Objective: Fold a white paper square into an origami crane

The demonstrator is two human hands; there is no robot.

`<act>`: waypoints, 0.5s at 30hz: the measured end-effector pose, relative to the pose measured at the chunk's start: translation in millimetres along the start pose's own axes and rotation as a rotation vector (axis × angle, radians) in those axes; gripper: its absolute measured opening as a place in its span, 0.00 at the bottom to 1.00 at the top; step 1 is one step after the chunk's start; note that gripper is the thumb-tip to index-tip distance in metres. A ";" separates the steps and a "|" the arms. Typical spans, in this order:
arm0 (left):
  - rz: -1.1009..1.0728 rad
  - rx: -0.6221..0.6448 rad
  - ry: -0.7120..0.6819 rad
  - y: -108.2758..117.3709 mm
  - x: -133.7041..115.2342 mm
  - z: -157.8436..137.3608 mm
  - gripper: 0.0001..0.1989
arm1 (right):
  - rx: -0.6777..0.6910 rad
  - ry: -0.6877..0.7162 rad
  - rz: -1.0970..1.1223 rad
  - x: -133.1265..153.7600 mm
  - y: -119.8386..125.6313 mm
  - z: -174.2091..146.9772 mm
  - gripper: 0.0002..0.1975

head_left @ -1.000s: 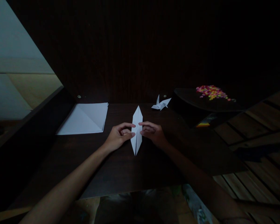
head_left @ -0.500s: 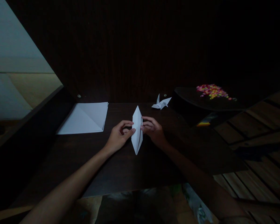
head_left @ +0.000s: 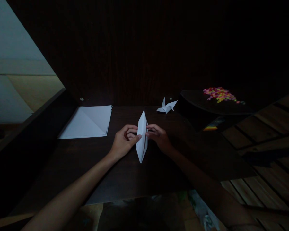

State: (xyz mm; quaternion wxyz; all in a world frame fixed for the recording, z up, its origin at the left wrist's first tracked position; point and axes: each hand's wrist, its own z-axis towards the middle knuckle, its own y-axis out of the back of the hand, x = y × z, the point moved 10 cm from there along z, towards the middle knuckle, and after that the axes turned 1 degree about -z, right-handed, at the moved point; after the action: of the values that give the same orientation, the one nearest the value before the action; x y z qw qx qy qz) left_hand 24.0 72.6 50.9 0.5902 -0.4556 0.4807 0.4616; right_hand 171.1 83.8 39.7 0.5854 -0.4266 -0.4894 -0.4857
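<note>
A long, pointed piece of folded white paper (head_left: 142, 141) stands out over the dark table, held between both hands. My left hand (head_left: 124, 139) is closed on its left edge, the thumb lying on the front face and the fingers curled at the side. On the opposite edge my right hand (head_left: 160, 138) pinches it with thumb and fingertips. A dark slit between paper layers runs down the lower right of the piece. Past my right hand, a finished white origami bird (head_left: 167, 106) rests near the back of the table.
Creased white paper sheets (head_left: 89, 122) lie stacked at the back left. A dark curved shelf (head_left: 192, 99) at the right bears a heap of small colourful pieces (head_left: 220, 94). A dark back panel (head_left: 125, 57) rises behind the table (head_left: 110, 179); wooden slats (head_left: 262, 192) lie beyond its right side.
The folded paper has come slightly toward me and its top leans a little more to the right. My right fingers have shifted down slightly along its edge.
</note>
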 end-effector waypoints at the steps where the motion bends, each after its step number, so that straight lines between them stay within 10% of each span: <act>1: 0.002 0.000 -0.003 -0.1 -0.4 -0.3 0.19 | -0.001 -0.002 -0.004 -0.3 0.1 -0.1 0.15; 15: 0.019 0.069 0.012 -6.5 -2.3 -1.2 0.16 | 0.023 0.042 0.011 4.4 -4.2 -2.8 0.18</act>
State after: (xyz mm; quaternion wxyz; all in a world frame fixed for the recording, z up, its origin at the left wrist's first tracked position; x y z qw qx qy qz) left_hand 29.9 70.1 53.7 0.5983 -0.4330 0.5042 0.4475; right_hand 167.7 79.7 43.7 0.6030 -0.4123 -0.4801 -0.4857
